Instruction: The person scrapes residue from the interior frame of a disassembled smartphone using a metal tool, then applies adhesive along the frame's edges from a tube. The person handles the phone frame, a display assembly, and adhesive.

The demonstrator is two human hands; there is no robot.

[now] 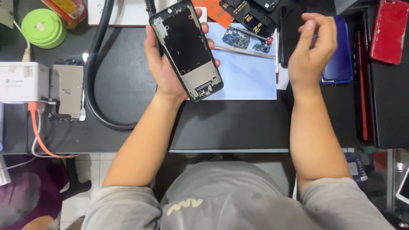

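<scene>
- Left hand [164,64]: fingers wrapped round the edges of an opened phone frame [186,49], held tilted above the dark bench [238,123], bare inside facing up
- Right hand [313,44]: raised just right of it, fingertips drawn together; whether they pinch anything cannot be told
- Handling advice: grip by the rim only, clear of the lower connector area
- Nearby: small blue circuit board [236,39] on a pale mat [247,74]

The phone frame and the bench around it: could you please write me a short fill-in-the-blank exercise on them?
1. The opened phone frame is held in the person's ____ hand.
2. The right hand hovers above the bench, its fingers curled, and grips no ____.
3. The small blue circuit board lies on a pale ____ mat.
4. At the bench's far left corner sits a round ____ disc.

Missing words: left; phone; blue; green
</scene>
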